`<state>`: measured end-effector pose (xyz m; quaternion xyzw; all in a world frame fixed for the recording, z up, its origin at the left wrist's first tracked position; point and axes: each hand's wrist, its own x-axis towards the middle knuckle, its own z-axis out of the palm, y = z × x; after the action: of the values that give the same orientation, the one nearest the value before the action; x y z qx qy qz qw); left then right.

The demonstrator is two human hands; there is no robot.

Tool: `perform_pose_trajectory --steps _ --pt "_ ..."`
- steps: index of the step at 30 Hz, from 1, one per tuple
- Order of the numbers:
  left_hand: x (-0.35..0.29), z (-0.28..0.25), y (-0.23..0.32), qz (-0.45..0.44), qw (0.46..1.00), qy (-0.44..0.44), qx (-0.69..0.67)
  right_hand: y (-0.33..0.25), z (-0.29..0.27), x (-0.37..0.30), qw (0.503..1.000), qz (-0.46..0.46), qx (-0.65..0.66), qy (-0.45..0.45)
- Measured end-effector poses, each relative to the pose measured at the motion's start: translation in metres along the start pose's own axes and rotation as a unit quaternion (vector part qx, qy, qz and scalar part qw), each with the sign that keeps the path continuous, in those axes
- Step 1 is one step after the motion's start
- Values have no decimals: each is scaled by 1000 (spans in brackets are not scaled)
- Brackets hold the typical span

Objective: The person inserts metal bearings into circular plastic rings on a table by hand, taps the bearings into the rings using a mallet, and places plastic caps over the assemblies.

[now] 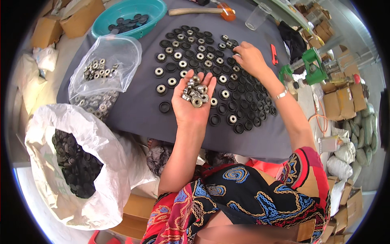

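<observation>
My left hand [190, 106] is palm up over the table, fingers cupped around a small heap of metal ball bearings [196, 101]. Farther right and away from me, my right hand [251, 59] reaches down among the black round caps [232, 106]. Its fingertips are pinched together at the tabletop, and whatever is between them is too hidden to make out. Black caps spread across the grey-covered table [140, 116] in loose rows. Many toward the left and middle have a bearing [161, 88] seated inside; most at the near right show only black.
A clear bag of bearings [132, 61] lies at the table's left, below a teal basin [158, 18] with black pieces. A white sack [118, 203] of black caps stands near left. At the far side are a wooden-handled hammer [191, 11], a clear cup [256, 18] and a red cutter [274, 54]; a green metal device [315, 67] stands right.
</observation>
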<state>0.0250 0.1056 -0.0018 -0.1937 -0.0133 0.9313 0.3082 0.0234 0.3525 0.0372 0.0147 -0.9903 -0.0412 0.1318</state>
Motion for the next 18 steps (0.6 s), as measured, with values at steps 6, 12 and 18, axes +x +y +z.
perform_pose_trajectory --steps 6,12,18 --pt "1 -7 5 20 999 -5 30 -122 -57 -28 915 -162 369 -28" --pt "-9 1 -2 33 997 13 71 -141 -47 -42 937 -227 262 -37" --pt "-9 -1 -4 17 997 2 69 -146 -62 -40 948 -223 194 -115"
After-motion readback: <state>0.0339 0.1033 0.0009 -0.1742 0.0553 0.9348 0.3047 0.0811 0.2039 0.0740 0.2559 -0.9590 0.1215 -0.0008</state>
